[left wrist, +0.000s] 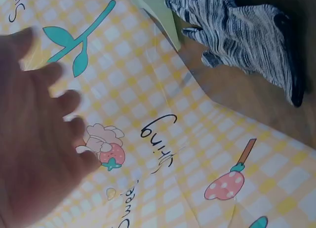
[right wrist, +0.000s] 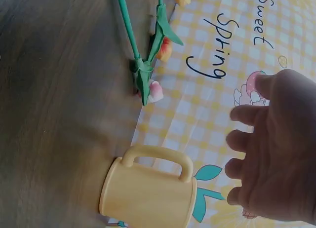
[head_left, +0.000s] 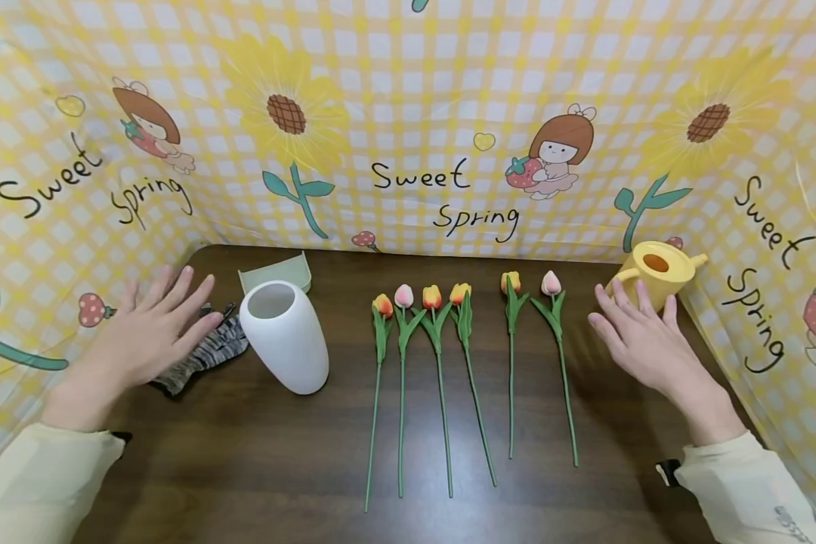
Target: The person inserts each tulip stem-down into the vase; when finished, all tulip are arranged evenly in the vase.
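My left hand, fingers spread, hovers over a grey-and-black knit glove at the table's left. Just right of the glove stands a white vase, its mouth facing up. On the right, my right hand is held with fingers spread near a yellow watering can; its fingertips overlap the can in the head view. In the right wrist view the can's handle shows apart from the fingers. Several artificial tulips lie in a row between the hands, among them an orange tulip and a pink tulip.
A pale green tray-like piece sits behind the vase. The dark wooden table is walled on its back and both sides by yellow checked cloth with printed flowers and lettering.
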`<state>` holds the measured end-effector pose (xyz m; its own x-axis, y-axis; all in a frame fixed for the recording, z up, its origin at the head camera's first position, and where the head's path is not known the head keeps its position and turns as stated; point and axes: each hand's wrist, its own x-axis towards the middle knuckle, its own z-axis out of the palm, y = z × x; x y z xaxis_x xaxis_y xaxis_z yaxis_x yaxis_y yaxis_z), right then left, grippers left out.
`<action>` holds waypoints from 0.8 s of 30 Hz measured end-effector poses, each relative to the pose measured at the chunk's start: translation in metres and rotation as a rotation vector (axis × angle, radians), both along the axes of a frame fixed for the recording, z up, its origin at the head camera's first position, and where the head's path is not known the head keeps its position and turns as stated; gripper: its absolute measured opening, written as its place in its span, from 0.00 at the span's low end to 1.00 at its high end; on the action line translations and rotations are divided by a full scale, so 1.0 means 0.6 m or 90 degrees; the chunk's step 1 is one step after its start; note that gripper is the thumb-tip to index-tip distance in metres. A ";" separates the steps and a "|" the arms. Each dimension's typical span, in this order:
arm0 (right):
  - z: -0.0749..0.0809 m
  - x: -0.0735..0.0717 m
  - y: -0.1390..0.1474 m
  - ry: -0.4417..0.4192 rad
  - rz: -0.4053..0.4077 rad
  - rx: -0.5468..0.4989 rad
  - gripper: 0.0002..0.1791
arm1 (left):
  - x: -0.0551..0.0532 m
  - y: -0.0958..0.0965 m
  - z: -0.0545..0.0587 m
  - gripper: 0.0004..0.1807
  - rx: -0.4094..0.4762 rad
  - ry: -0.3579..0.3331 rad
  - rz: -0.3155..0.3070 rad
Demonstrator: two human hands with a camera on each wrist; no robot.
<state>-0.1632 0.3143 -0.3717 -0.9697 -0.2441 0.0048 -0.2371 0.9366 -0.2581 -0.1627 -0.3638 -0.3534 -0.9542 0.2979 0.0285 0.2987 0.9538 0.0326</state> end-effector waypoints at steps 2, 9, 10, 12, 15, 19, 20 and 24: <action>0.001 0.000 0.000 -0.005 -0.004 -0.056 0.39 | 0.004 0.004 0.007 0.40 0.054 0.042 -0.023; -0.019 -0.004 -0.004 -0.013 -0.016 -0.232 0.52 | 0.015 0.036 0.002 0.62 0.403 0.115 -0.161; -0.025 -0.005 -0.005 -0.014 -0.019 -0.246 0.54 | 0.014 0.042 -0.004 0.65 0.467 0.103 -0.191; -0.039 -0.008 -0.007 -0.029 -0.022 -0.287 0.57 | 0.012 0.053 -0.019 0.68 0.588 0.071 -0.262; -0.062 -0.019 -0.008 -0.087 -0.026 -0.377 0.59 | 0.013 0.065 -0.040 0.68 0.713 0.025 -0.327; -0.090 -0.034 -0.003 -0.163 -0.063 -0.470 0.59 | 0.018 0.080 -0.059 0.66 0.791 -0.013 -0.314; -0.096 -0.037 -0.001 -0.177 -0.076 -0.487 0.58 | 0.019 0.083 -0.062 0.66 0.798 -0.022 -0.303; -0.114 -0.046 -0.001 -0.254 -0.119 -0.533 0.53 | 0.025 0.092 -0.076 0.66 0.771 -0.061 -0.231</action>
<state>-0.1908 0.3136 -0.4400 -0.9605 -0.1529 -0.2326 0.1489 0.4237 -0.8935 -0.1477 -0.3083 -0.3993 -0.8371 0.3725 0.4007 0.4838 0.1623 0.8600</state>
